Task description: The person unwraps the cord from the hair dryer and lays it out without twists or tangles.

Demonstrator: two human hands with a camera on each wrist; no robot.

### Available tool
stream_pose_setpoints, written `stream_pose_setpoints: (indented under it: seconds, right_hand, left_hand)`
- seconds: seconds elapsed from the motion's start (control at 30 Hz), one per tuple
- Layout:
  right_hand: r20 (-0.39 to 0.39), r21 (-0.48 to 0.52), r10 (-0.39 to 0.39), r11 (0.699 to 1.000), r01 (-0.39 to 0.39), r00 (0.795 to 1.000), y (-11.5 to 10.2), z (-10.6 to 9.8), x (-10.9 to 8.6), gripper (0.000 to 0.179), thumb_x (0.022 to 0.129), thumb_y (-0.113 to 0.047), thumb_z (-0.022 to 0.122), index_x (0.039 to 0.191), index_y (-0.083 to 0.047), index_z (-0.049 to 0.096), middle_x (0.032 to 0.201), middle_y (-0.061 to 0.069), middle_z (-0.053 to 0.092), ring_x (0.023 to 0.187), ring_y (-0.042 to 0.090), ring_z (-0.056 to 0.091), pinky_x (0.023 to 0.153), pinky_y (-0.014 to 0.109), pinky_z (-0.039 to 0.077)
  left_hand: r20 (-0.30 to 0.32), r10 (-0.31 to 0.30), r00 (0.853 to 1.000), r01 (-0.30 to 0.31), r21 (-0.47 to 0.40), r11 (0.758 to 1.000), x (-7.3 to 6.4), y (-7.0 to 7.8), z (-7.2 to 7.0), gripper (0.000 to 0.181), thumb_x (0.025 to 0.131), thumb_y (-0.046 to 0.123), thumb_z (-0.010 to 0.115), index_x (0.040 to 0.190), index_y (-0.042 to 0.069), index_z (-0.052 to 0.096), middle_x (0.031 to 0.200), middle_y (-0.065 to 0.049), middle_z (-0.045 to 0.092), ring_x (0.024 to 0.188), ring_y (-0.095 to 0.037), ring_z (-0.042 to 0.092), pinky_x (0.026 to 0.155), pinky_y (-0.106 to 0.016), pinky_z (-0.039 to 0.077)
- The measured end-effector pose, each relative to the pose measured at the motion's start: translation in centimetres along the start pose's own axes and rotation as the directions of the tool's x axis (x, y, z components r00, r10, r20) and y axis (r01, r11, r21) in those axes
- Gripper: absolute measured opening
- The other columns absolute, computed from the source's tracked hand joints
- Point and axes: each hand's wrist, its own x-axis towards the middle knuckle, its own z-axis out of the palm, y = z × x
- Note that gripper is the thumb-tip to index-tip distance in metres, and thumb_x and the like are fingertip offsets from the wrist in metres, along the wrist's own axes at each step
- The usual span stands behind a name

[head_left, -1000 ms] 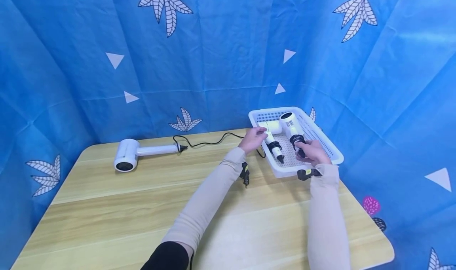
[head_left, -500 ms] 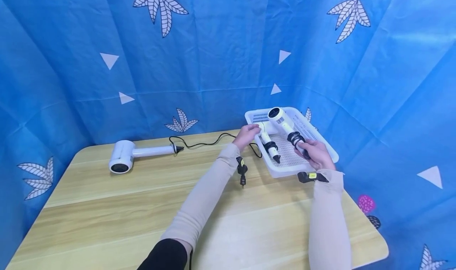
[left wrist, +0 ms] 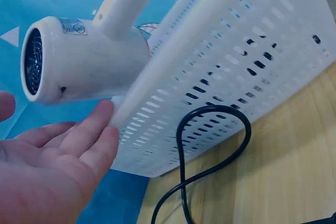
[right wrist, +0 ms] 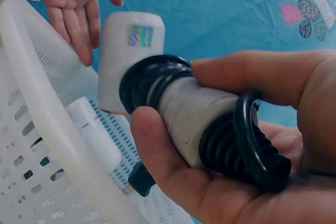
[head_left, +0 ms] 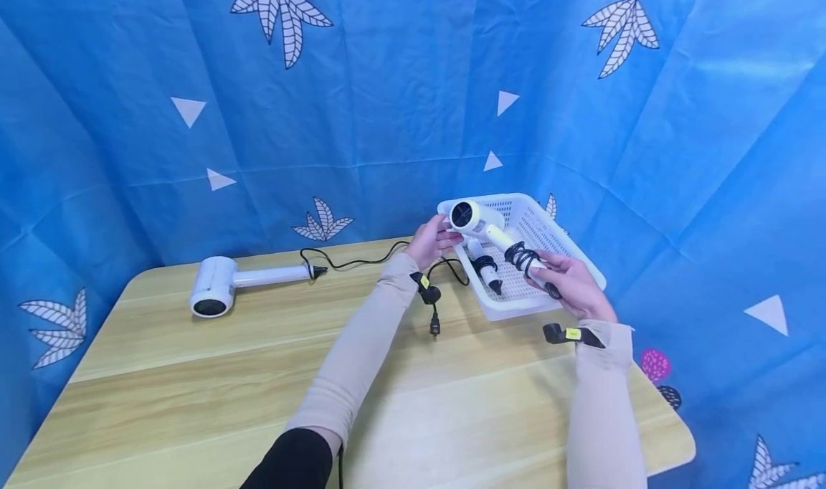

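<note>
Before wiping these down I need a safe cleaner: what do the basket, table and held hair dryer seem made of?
Basket: satin white, probably plastic, with moulded slots. Table: wood-grained, soft sheen; wood or laminate unclear. Hair dryer: glossy white, likely plastic; smooth, shiny body.

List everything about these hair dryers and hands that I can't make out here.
Head view: most of the lying hair dryer's barrel, hidden behind the held hair dryer.
Head view: a stretch of the black cord, hidden behind the left hand and wrist.
Left wrist view: the far end of the held hair dryer's handle, cut off by the top edge.
Left wrist view: print on its sticker, too small and blurred.
</note>
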Motion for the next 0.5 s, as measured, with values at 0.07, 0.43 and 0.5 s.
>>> stream_pose_setpoints:
  seconds: [0.07,0.43,0.5]
  right_hand:
    - [0.025,-0.022,-0.004,1.0,0.005,1.0,0.0,0.4,-0.1,0.07,0.103,0.0,0.056,0.16,0.008,0.016,0.161,0.04,0.02,0.097,0.003,0.072,0.094,0.02,0.058]
    - [0.11,-0.21,-0.047,0.975,0.069,0.993,0.0,2.0,-0.1,0.066,0.103,-0.008,0.061,0.159,0.004,0.028,0.16,0.038,0.03,0.099,0.003,0.074,0.091,0.018,0.058]
    - [0.12,-0.262,-0.061,0.961,0.091,0.991,-0.2,2.4,-0.1,0.066,0.102,-0.011,0.063,0.158,0.003,0.031,0.16,0.036,0.033,0.1,0.003,0.074,0.09,0.016,0.057]
  left_hand:
    - [0.023,-0.008,1.0,0.008,-0.007,1.0,-0.4,0.3,-0.6,0.062,0.112,0.04,0.035,0.15,-0.008,0.043,0.15,-0.034,0.05,0.143,-0.043,0.049,0.126,-0.051,0.033]
    - [0.128,-0.066,0.99,0.067,-0.001,0.998,-3.5,2.0,-4.8,0.073,0.111,0.05,0.031,0.151,-0.01,0.039,0.152,-0.038,0.041,0.146,-0.048,0.04,0.126,-0.052,0.032]
    - [0.13,-0.058,0.99,0.056,0.02,0.998,-4.1,2.4,-5.3,0.072,0.111,0.05,0.031,0.152,-0.009,0.039,0.153,-0.038,0.041,0.146,-0.048,0.041,0.125,-0.052,0.034]
